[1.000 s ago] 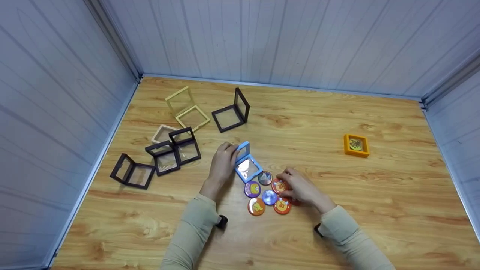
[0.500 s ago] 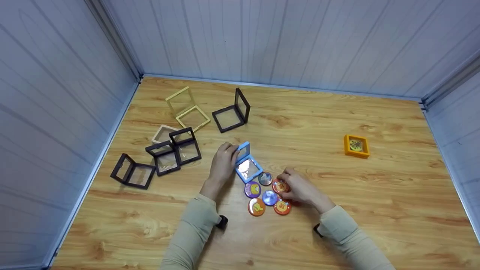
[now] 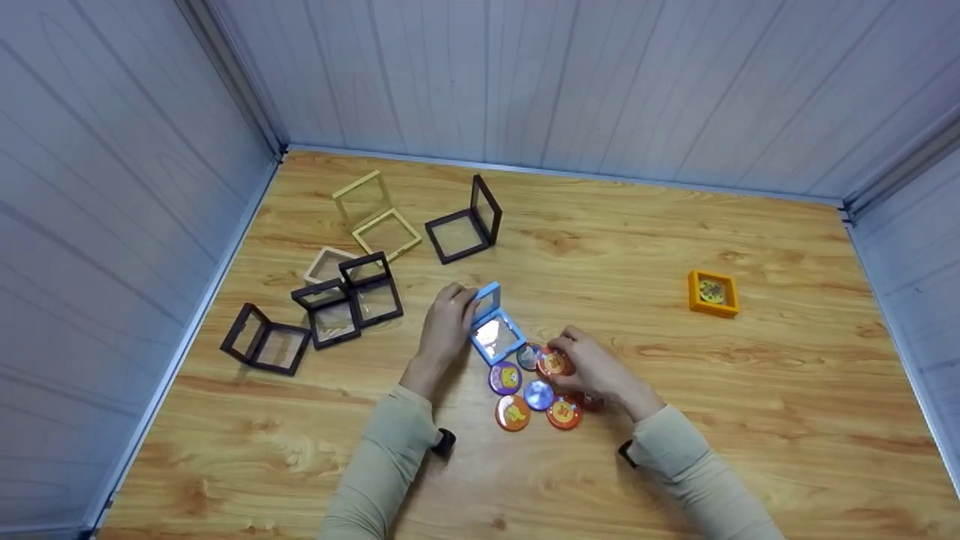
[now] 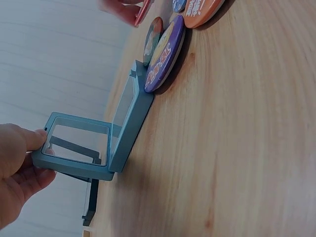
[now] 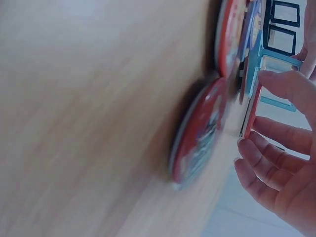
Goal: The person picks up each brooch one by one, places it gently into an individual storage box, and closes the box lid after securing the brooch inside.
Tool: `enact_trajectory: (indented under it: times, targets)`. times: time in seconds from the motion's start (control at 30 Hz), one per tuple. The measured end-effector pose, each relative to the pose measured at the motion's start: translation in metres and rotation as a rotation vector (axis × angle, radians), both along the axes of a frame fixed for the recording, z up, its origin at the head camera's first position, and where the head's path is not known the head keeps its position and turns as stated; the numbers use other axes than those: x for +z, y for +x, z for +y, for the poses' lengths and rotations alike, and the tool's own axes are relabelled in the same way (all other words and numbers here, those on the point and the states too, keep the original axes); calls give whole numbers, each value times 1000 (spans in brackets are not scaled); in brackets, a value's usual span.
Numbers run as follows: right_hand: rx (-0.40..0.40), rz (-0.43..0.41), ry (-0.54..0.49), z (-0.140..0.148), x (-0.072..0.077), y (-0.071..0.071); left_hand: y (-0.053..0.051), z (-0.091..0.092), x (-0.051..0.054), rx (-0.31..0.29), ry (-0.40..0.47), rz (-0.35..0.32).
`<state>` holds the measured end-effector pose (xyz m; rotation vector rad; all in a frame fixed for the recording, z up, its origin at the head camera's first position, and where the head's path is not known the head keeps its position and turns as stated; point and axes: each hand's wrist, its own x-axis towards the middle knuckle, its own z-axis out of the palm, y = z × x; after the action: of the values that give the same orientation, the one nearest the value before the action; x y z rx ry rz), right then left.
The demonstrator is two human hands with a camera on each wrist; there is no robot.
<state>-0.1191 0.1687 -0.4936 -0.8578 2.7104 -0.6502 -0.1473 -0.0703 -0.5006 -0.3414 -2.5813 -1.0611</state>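
My left hand (image 3: 446, 322) pinches the raised lid of a light blue display frame (image 3: 498, 337), which stands open on the table. In the left wrist view, thumb and fingers grip the lid's outer edge. My right hand (image 3: 604, 373) pinches a red button badge (image 3: 553, 361) between thumb and fingers. The right wrist view shows that badge edge-on, raised off the wood. Around it lie a dark round badge (image 3: 528, 356), a purple badge (image 3: 505, 378), a blue-violet badge (image 3: 539, 394), an orange badge (image 3: 512, 413) and another red badge (image 3: 564, 412). A dark red badge (image 3: 592, 403) is partly hidden under my right hand.
Several opened dark frames, such as one at left (image 3: 279, 349) and one at the back (image 3: 457, 236), stand on the table. A yellow frame (image 3: 386, 236) and a pale frame (image 3: 321, 262) lie there too. An orange frame (image 3: 713, 292) holding a round badge sits at right.
My right hand has picked up the red badge and shifted it slightly left and away from me, toward the blue frame. My left hand stays on the frame's lid.
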Motion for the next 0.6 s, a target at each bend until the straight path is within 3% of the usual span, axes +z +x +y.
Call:
enact_trajectory:
  times: [0.33,0.6]
  targets:
    - [9,-26,-2,-20,7,-11,-1,-1,-1,-5,-3,-14]
    - [64,24,-67,-35,8,-20,-1,-1,-2,-6,-16,50]
